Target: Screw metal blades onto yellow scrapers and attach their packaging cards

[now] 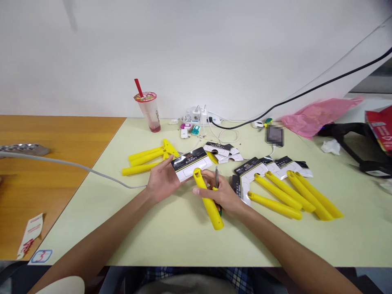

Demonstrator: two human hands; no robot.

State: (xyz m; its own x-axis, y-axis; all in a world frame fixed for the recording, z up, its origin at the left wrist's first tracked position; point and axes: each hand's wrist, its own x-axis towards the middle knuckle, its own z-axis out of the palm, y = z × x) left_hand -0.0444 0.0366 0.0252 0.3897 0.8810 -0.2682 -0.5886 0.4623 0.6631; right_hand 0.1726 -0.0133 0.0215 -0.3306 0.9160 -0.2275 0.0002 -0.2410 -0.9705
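My left hand (163, 181) holds a black-and-white packaging card (191, 163) by its left side, in front of my body. In my right hand (228, 196) is a yellow plastic handle (211, 208), tilted, its upper end with a slot touching or overlapping the card's lower edge. A screwdriver (217, 177) is also tucked in the right fingers, its metal shaft pointing up. Left of the hands lie several loose yellow handles (145, 157). To the right, several yellow handles (275, 206) lie fanned out with cards (251, 171) at their upper ends.
More cards (225, 151) lie behind my hands. A drink cup (150, 114) with a red straw stands at the wall, beside a power strip (200, 117) with cables. A device (275, 135) and a pink plastic bag (318, 116) are at the back right. A grey cable (76, 165) crosses the left side.
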